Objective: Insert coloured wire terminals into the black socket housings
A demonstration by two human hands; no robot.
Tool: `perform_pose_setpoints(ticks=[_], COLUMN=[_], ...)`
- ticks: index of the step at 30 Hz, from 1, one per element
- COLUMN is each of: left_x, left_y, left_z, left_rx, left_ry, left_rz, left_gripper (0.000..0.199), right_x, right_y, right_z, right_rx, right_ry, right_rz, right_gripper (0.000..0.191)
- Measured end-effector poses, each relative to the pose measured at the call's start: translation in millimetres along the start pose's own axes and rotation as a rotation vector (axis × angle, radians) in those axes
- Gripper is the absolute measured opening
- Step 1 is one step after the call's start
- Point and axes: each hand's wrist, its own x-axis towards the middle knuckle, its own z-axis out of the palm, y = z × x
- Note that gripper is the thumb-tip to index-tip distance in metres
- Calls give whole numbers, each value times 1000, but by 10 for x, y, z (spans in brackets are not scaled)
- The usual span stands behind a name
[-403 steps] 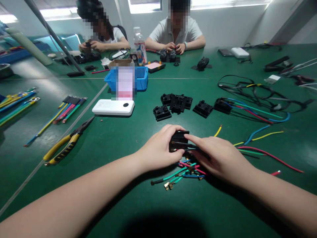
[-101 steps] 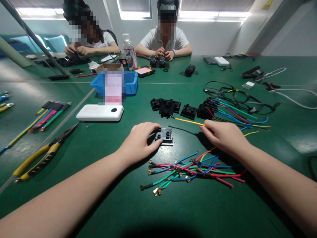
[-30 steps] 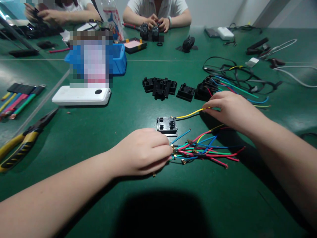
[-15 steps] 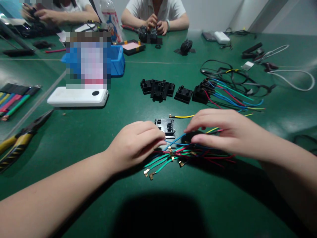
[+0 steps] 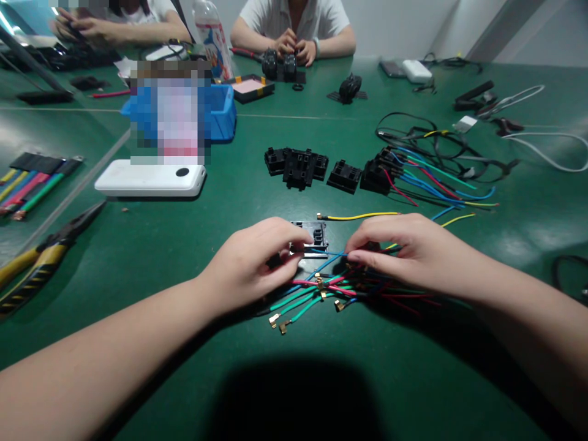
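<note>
My right hand (image 5: 397, 248) pinches a thin blue wire (image 5: 328, 252) between thumb and forefinger. The wire's free end points left, towards my left hand (image 5: 260, 257). My left thumb and forefinger are apart, at the near left corner of a black plastic housing (image 5: 316, 236) with small slots, which lies on the table. Whether they touch it I cannot tell. Below both hands lies a loose bundle of green, red and blue wires (image 5: 305, 300) with brass terminals on their ends. A yellow wire (image 5: 362, 216) with a terminal lies behind my right hand.
Several black housings (image 5: 301, 168) sit further back, one with wires attached. To the left are yellow-black pliers (image 5: 50, 257), a white power bank (image 5: 149, 179) and thick coloured cables (image 5: 39, 184). Behind stands a blue bin (image 5: 223, 116). Two co-workers sit across the table.
My left thumb and forefinger have spread and moved off the blue wire's end towards the housing. My right fingers have closed on the blue wire. The view has shifted slightly.
</note>
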Motion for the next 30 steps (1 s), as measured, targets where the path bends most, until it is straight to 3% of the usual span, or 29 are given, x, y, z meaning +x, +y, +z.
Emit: perform_pose_setpoints(ticks=[11, 15, 20, 24, 30], left_x=[0, -1, -18, -4, 32], left_y=[18, 25, -4, -80, -196], left_z=[31, 26, 33, 56, 79], left_rx=[-94, -111, -249, -364, -398], left_ry=[93, 109, 202, 286, 344], left_rz=[-140, -129, -169, -202, -269], left_gripper=[22, 23, 34, 37, 30], right_x=[-2, -127, -392, -414, -245], right_y=[-4, 58, 196, 276, 158], right_z=[10, -237, -520, -450, -327], right_rx=[-57, -216, -289, -358, -407], right_ry=[-103, -66, -198, -366, -365], right_rz=[-28, -23, 187, 323, 188], right_gripper=[18, 29, 33, 23, 10])
